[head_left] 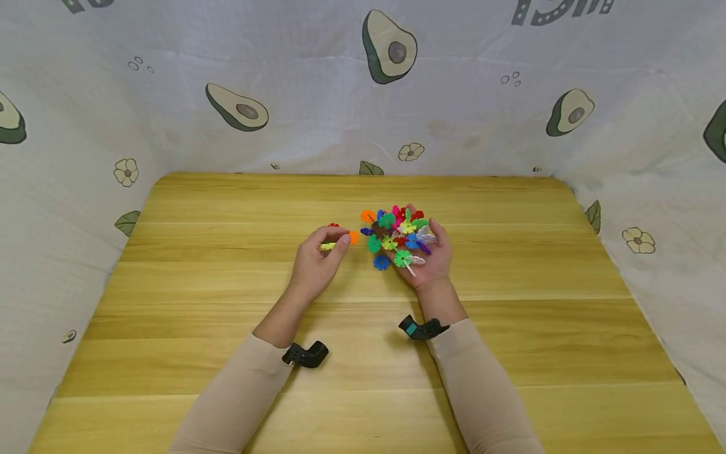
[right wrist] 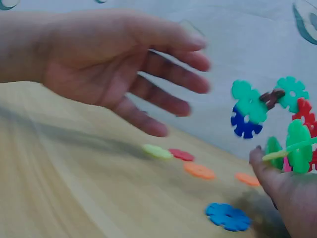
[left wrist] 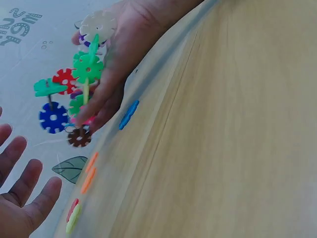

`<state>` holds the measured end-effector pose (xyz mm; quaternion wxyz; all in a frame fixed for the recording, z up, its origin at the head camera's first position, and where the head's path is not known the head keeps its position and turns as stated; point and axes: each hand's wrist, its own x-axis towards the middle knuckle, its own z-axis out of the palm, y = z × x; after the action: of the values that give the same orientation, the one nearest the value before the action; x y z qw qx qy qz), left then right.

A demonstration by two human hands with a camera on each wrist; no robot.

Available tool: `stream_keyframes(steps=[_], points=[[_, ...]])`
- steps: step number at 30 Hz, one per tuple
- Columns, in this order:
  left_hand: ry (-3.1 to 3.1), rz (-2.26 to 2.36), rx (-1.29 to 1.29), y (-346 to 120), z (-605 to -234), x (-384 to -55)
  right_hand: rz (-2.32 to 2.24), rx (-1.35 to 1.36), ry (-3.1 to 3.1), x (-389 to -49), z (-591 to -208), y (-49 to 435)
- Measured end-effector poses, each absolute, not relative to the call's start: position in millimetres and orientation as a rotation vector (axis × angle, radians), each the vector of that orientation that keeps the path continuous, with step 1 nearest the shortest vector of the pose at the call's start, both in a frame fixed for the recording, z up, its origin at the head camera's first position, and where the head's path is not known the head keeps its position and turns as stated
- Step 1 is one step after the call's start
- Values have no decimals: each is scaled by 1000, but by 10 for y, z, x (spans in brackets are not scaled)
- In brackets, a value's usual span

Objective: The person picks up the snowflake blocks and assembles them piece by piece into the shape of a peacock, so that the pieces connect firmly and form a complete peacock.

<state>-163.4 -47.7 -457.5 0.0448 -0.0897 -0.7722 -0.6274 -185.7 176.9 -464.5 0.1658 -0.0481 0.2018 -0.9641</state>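
Note:
My right hand [head_left: 432,265] lies palm up under a cluster of joined, multicoloured notched plastic discs [head_left: 403,233]. Its fingers look mostly straight beneath the cluster, partly hidden by it, with the thumb out to the side. My left hand [right wrist: 114,64] hovers over the table with fingers spread and loosely bent, holding nothing. Below and beyond it lie a yellow disc [right wrist: 157,151], a red disc [right wrist: 182,154] and an orange disc [right wrist: 199,170]. Closer to the right hand are a second orange disc [right wrist: 247,179] and a blue disc [right wrist: 228,216], loose on the tabletop.
A wood-grain table [head_left: 198,271] extends around both hands. Behind it and at both sides hangs a pale cloth [head_left: 317,75] printed with avocados and flowers. Black wrist cameras sit on the left wrist [head_left: 306,354] and the right wrist [head_left: 422,328].

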Motion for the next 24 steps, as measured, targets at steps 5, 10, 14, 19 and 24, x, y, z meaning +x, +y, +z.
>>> stream_keyframes(steps=[5,10,14,19,24], points=[[-2365,-1906,-271,-505,-4595,-1655,-2843,82,594,-1914,-4674,1962],[-2382,-1924,-270,-500,-4636,-1666,-2861,135,667,-1952,-4691,2033],[-2456,-1970,-312,-409,-4697,-1675,-2826,76,671,-1955,-4680,2030],[-2489,-2028,-384,-193,-4721,-1674,-2828,99,519,-1942,-4690,2043],[-2464,-2115,-349,30,-4720,-1701,-2833,123,474,-1951,-4692,2042]])
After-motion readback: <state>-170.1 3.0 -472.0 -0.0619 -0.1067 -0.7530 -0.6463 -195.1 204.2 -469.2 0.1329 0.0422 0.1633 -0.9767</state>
